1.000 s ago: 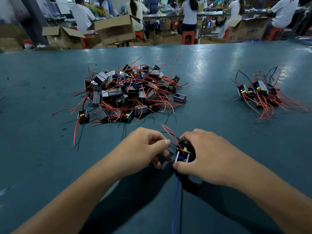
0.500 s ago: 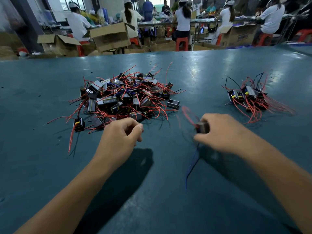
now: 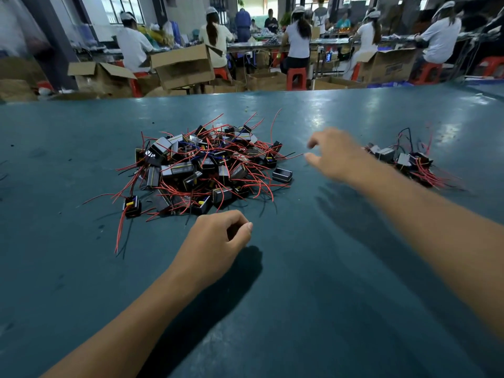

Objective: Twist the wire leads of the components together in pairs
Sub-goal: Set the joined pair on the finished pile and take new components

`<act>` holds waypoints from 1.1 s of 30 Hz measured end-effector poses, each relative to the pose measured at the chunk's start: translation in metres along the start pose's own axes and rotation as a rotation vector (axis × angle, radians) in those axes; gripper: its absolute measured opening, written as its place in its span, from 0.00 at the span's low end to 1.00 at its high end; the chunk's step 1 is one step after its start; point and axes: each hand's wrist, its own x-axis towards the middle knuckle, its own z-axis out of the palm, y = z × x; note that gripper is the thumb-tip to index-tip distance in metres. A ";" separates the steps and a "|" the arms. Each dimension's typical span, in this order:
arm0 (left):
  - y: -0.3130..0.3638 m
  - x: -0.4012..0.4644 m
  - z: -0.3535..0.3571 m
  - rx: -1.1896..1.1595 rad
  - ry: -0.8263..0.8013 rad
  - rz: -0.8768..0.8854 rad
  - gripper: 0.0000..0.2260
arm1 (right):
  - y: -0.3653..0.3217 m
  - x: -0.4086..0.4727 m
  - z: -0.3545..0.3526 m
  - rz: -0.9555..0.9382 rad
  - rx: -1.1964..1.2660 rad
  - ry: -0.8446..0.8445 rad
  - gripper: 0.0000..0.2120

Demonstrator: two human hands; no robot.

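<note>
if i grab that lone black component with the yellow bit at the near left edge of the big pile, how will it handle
The component looks like a small boxy block sitting flat, so it probably won't roll. Its long red lead lies limp and curved on the table, so it will likely dangle and flop when lifted. Other leads from the pile lie close by, so it may snag.

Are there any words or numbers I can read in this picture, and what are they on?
None can be read.
Cardboard box at the back right: dark blue print, too blurred to read.
Small lit screen under the far bench: too small to read.
Components in the big pile: no label shows.
</note>
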 end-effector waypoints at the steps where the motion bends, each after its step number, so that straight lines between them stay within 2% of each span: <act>1: 0.000 0.000 0.000 0.009 -0.007 0.001 0.10 | -0.014 0.000 0.012 -0.059 -0.026 -0.061 0.16; 5: -0.002 0.001 -0.001 0.048 -0.020 -0.005 0.09 | -0.044 0.008 0.042 -0.063 0.032 -0.199 0.13; 6: -0.003 0.002 -0.002 0.049 -0.018 -0.007 0.09 | -0.048 0.010 0.045 -0.052 0.055 -0.175 0.12; 9: -0.004 0.004 -0.004 0.069 0.000 0.003 0.09 | -0.063 0.017 0.041 -0.013 0.266 0.043 0.08; 12: -0.003 0.004 -0.001 0.134 -0.001 0.032 0.10 | -0.093 0.017 0.029 -0.142 0.446 0.162 0.08; 16: -0.003 0.005 -0.002 0.182 -0.027 0.033 0.11 | -0.131 0.018 0.020 -0.212 0.447 0.233 0.17; 17: -0.003 0.005 -0.003 0.179 -0.027 0.031 0.11 | -0.134 0.021 0.020 -0.204 0.391 0.186 0.19; 20: -0.005 0.006 -0.006 0.181 -0.008 0.024 0.11 | -0.135 0.025 0.026 -0.155 0.085 -0.133 0.20; 22: -0.006 0.006 -0.007 0.179 0.002 0.030 0.10 | -0.130 0.024 0.031 -0.158 -0.032 -0.269 0.20; 25: -0.005 0.005 -0.005 0.192 0.006 0.046 0.10 | -0.120 0.021 0.037 -0.229 -0.016 -0.312 0.15; 28: -0.004 0.006 -0.002 0.205 -0.001 0.053 0.10 | -0.111 0.022 0.042 -0.254 -0.064 -0.322 0.22; 33: -0.006 0.006 -0.002 0.221 -0.017 0.048 0.10 | -0.111 0.021 0.054 -0.266 -0.097 -0.240 0.25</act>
